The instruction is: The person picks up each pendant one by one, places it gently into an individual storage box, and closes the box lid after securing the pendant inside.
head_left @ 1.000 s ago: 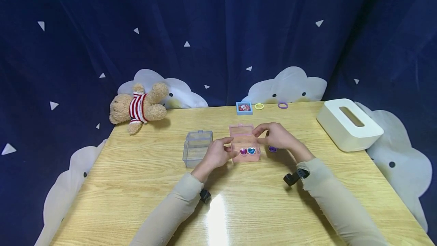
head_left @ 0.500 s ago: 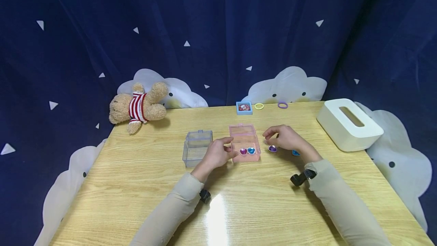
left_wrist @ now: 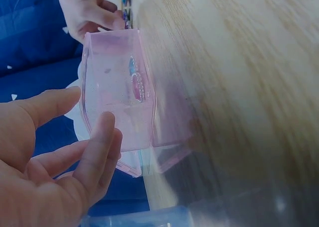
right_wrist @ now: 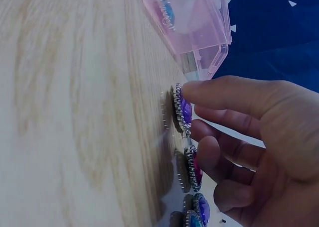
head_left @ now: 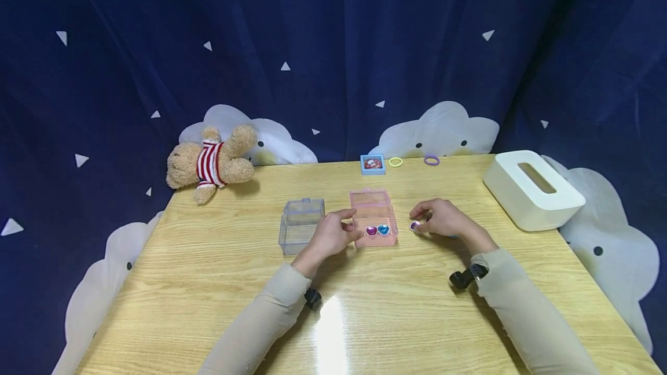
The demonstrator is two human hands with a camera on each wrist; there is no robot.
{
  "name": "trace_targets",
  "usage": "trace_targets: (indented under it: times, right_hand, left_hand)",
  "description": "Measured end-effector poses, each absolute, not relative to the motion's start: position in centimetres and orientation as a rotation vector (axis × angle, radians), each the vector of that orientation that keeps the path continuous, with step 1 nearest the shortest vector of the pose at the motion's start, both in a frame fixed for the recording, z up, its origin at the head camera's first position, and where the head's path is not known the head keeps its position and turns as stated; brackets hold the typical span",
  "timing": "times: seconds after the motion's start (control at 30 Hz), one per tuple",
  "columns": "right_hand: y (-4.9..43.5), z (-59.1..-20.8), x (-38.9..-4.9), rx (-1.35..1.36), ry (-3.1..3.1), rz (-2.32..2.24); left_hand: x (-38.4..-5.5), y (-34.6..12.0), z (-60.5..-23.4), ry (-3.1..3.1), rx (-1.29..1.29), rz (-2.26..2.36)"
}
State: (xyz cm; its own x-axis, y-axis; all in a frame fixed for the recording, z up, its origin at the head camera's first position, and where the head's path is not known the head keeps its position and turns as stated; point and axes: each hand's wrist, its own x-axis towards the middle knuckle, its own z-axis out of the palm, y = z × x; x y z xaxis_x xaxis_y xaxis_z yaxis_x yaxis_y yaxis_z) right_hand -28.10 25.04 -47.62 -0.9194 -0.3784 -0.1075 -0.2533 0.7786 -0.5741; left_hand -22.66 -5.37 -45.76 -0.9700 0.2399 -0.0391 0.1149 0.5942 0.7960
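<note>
My left hand (head_left: 332, 233) is at the left side of the pink clear box (head_left: 376, 241), fingers spread; whether they touch its wall I cannot tell. The box stands with its lid back, and a magenta gem (head_left: 371, 230) and a blue gem (head_left: 384, 230), both silver-rimmed, lie in it. Right of it, my right hand (head_left: 444, 219) reaches down over a purple gem (right_wrist: 184, 110) on the table. One fingertip touches that gem's edge in the right wrist view, while the thumb is apart from it. A red-pink gem (right_wrist: 196, 170) and further gems lie under the hand.
Left of the pink box stands a grey-blue clear box (head_left: 294, 242), lid back. At the table's far edge lie a blue-framed square (head_left: 373, 165), a yellow ring (head_left: 395, 162) and a purple ring (head_left: 431, 160). A teddy bear (head_left: 211, 164) and a white tissue box (head_left: 542, 195) flank them.
My right hand has moved away from the pink box, to the right and down to the purple gem. The left hand has stayed in place.
</note>
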Motion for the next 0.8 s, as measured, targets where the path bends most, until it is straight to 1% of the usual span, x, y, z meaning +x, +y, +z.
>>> trace_targets:
  times: [0.8]
  right_hand:
    - [24.77, -47.55, -27.87, -0.595, 2.855, -0.688]
  left_hand:
    - [-22.60, -5.40, -45.78, 2.689, 0.318, 1.303]
